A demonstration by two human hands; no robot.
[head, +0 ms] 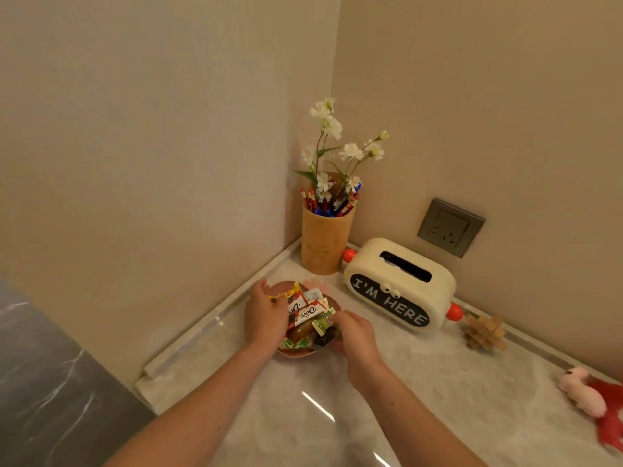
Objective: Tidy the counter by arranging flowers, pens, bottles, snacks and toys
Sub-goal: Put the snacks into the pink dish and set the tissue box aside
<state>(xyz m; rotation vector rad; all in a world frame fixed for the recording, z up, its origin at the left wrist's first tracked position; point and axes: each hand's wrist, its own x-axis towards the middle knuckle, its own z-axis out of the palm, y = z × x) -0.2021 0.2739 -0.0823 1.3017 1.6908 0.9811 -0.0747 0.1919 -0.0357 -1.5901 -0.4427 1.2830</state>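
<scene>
Snack dish point(294, 354) sits on counter point(421, 392), between left hand point(264, 316) and right hand point(354, 335). Beyond the hands, in the corner: cup point(325, 244) holding pens point(315, 200) and flowers point(337, 143). Tissue box point(401, 284) beyond right hand; wooden puzzle point(485, 333) and plush toys point(593, 402) farther right.

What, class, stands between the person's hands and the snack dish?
Nothing visible: the left hand and right hand already sit at opposite sides of the snack dish, among its wrapped snacks.
</scene>
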